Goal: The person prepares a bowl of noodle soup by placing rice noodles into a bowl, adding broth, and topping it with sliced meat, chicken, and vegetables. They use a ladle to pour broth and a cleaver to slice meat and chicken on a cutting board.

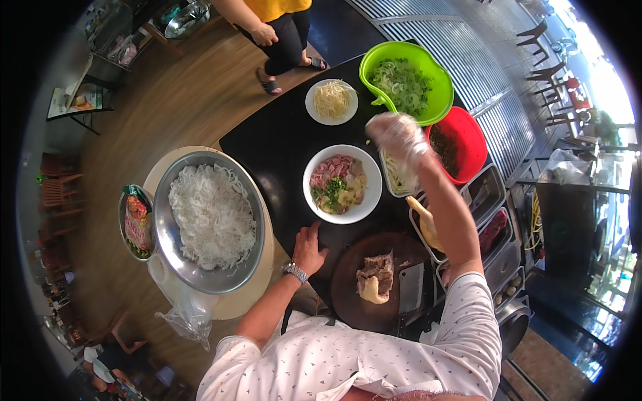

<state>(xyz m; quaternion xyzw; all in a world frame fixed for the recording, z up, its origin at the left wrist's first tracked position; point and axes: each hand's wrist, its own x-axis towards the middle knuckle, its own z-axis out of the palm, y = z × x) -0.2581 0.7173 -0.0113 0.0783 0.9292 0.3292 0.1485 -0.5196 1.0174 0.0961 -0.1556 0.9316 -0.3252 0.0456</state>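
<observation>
My right hand (396,131), in a clear plastic glove and blurred, is over the near rim of the green basket (405,82) of sliced onion and herbs, above a tray of pale strips (396,173). Whether it holds anything cannot be told. My bare left hand (308,253), wearing a metal watch, rests at the edge of the black table with fingers apart. Just beyond it stands a white bowl (342,184) with sliced pink meat, pale slices and chopped green herbs. On a round wooden board (351,260) lie a chunk of cooked meat (376,275) and a cleaver (411,288).
A metal bowl of white noodles (213,215) stands at left on a round table. Bean sprouts fill a white bowl (332,102). A red basket (457,145) and metal trays (484,195) line the right. Another person (281,35) stands beyond the table.
</observation>
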